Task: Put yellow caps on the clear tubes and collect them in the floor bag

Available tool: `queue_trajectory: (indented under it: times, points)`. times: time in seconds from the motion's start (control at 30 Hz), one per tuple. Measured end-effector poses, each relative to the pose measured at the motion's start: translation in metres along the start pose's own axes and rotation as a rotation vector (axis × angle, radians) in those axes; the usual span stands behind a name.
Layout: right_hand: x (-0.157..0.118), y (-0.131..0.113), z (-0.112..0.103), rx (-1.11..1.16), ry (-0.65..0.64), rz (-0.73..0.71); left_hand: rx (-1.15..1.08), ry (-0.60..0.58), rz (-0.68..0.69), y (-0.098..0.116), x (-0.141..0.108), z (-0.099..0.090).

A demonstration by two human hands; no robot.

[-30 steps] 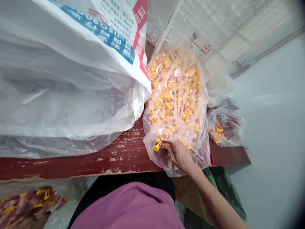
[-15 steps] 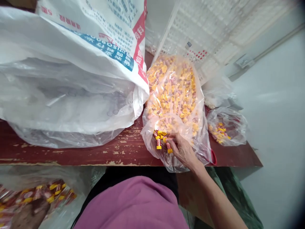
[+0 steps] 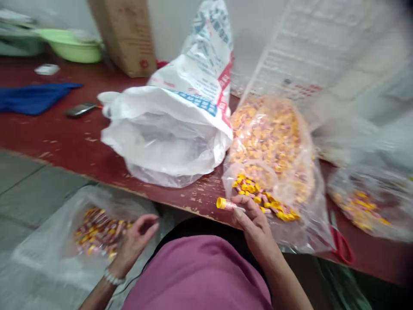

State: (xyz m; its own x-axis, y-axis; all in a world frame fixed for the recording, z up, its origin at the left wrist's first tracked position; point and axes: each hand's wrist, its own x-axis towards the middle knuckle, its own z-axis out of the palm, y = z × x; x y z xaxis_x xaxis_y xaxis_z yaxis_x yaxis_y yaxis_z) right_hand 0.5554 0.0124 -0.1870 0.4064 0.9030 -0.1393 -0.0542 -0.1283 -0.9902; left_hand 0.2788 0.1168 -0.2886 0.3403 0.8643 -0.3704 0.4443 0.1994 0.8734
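Observation:
My right hand [image 3: 254, 219] pinches a small pink tube with a yellow cap [image 3: 227, 204] above the table's front edge. Just behind it, a large clear bag [image 3: 267, 142] holds many such yellow-capped pieces, several showing at its open mouth. My left hand [image 3: 140, 234], fingers curved and apart with nothing between them, is over the right side of a lower plastic bag [image 3: 48, 254]. In that bag lies a heap of red and yellow pieces [image 3: 97, 230]. A white printed sack [image 3: 164, 129] lies with its mouth open on the red table [image 3: 97, 150].
Red-handled scissors [image 3: 343, 247] and a smaller clear bag of pieces [image 3: 364, 204] are at the right. Towards the back left are a cardboard box [image 3: 127, 36], a green basin [image 3: 72, 45], a blue cloth [image 3: 35, 97] and a phone-like object [image 3: 80, 110].
The view has swung left and widened. My right hand has come out from the bag mouth with one tube. My left hand has risen from the lower heap, its fingers now apart.

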Motion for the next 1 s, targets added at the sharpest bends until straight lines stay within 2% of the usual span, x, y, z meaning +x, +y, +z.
queue_trajectory:
  times: [0.1, 0.2, 0.27, 0.37, 0.47, 0.6, 0.73, 0.8, 0.9, 1.0]
  points:
    - [0.002, 0.009, 0.035, -0.227, -0.052, -0.141, -0.377, -0.219, 0.038, 0.044, -0.018, 0.014]
    - [0.012, 0.019, 0.052, -0.522, -0.083, -0.292, -0.531, -0.326, 0.045, 0.066, -0.018, 0.028]
    - [0.023, 0.023, 0.052, -0.814, -0.077, -0.387, -0.489, -0.363, 0.03, 0.069, -0.011, 0.037]
    - [0.038, 0.025, 0.045, -1.206, -0.088, -0.474, -0.346, -0.412, 0.033, 0.061, 0.004, 0.051]
    - [0.047, 0.028, 0.043, -1.423, -0.129, -0.48, -0.251, -0.459, 0.059, 0.047, 0.015, 0.06]
    - [0.055, 0.034, 0.05, -1.523, -0.156, -0.499, -0.281, -0.482, 0.053, 0.033, 0.022, 0.064]
    - [0.057, 0.036, 0.052, -1.547, -0.204, -0.516, -0.436, -0.42, -0.061, 0.035, 0.022, 0.062]
    - [0.055, 0.037, 0.051, -1.524, -0.176, -0.516, -0.585, -0.414, -0.133, 0.039, 0.021, 0.062]
    - [0.048, 0.043, 0.052, -1.478, -0.115, -0.55, -0.873, -0.524, -0.237, 0.037, 0.021, 0.062]
    - [0.033, 0.049, 0.066, -1.457, -0.195, -0.642, -1.173, -0.696, -0.357, 0.028, 0.019, 0.062]
